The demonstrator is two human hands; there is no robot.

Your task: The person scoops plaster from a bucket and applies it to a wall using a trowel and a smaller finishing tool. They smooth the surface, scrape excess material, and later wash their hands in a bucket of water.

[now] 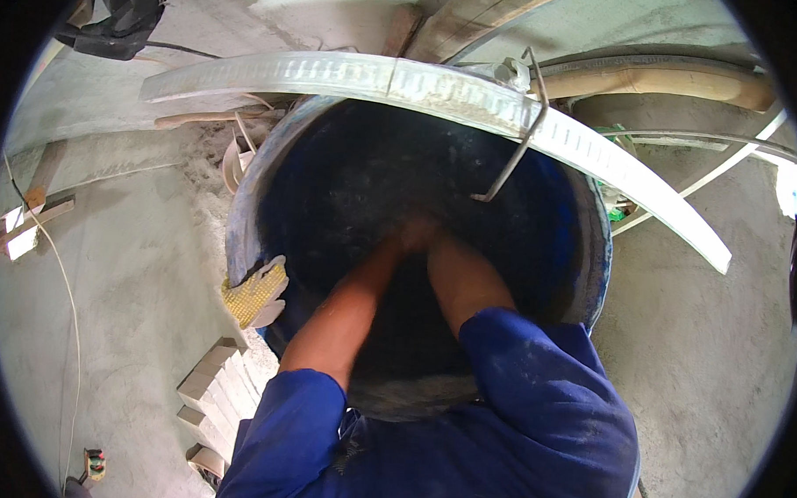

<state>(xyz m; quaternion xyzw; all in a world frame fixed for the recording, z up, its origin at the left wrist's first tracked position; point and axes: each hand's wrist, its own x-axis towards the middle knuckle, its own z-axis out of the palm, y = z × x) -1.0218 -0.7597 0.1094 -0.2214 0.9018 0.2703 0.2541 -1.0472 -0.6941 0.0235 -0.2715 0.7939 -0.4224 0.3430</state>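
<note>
Both my forearms reach down into a large blue drum [242, 217] with a dark inside. My left hand [410, 234] and my right hand [432, 231] come together near its middle. They are dim and partly sunk in what looks like dark water, so their fingers do not show. Whether they hold anything cannot be seen. Over the drum's left rim hangs a yellow-and-white work glove [256, 295]. A long pale metal channel [352, 79] lies across the far side of the rim. A bent metal rod [523, 148] hooks over that channel and dips into the drum.
Stacked pale blocks [222, 388] stand on the floor left of me. Behind the drum lie a wooden beam [477, 19] and a bamboo-like pole [659, 82]. A black bag [121, 15] is at the far left, and a thin cable [72, 308] runs down the left side.
</note>
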